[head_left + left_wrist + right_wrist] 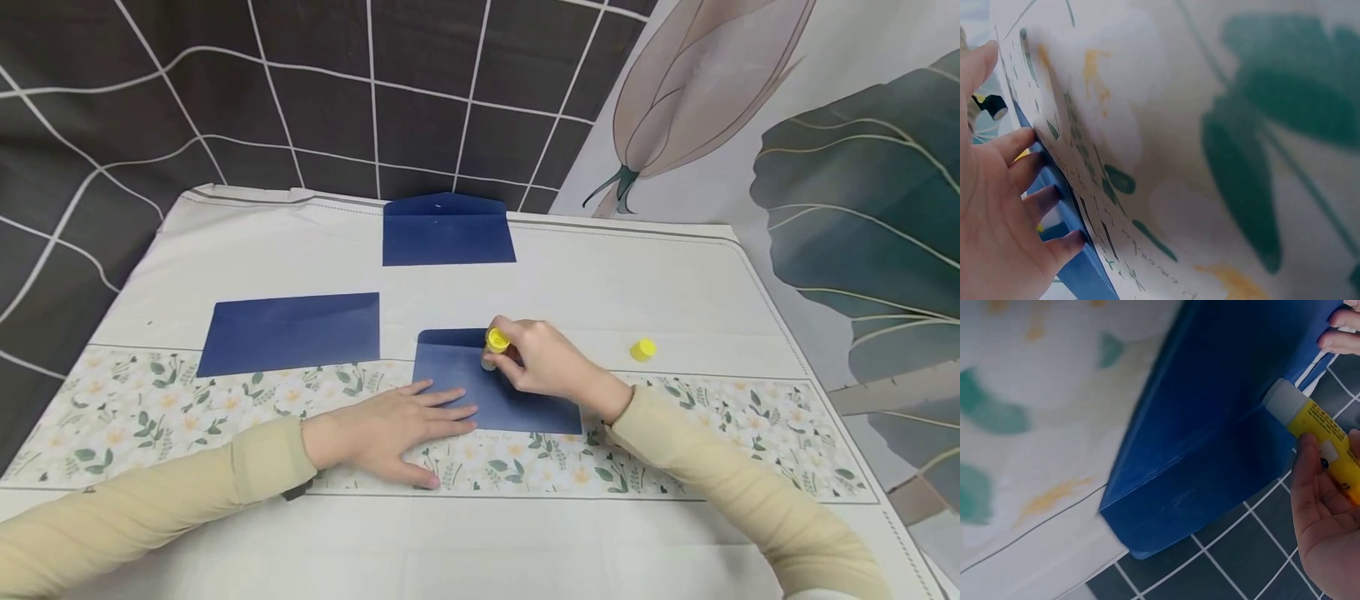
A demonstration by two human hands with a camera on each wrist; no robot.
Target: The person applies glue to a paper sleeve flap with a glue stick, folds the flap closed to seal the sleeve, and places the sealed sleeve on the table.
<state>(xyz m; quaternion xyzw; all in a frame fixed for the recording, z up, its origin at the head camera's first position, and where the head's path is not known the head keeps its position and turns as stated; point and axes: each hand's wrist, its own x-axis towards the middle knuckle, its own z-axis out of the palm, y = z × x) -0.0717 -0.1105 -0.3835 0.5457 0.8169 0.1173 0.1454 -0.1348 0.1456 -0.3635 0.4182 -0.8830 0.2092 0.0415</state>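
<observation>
My right hand [546, 358] grips a yellow glue stick [1319, 428], its pale end down against the near blue envelope [525, 410]. That envelope lies with its flap [1172, 512] opened out on the far side. In the right wrist view the glue stick's tip meets the paper by the flap's fold. My left hand [405, 427] lies flat with fingers spread, its fingertips on the envelope's left edge and its thumb on the flowered cloth. The left wrist view shows the same fingers [1047, 200] stretched out along that blue edge.
A yellow cap [642, 349] lies on the cloth to the right. One blue envelope [292, 335] rests at the left, and another envelope [450, 240] with its flap raised is at the table's far edge. A dark checked curtain [315, 100] hangs behind.
</observation>
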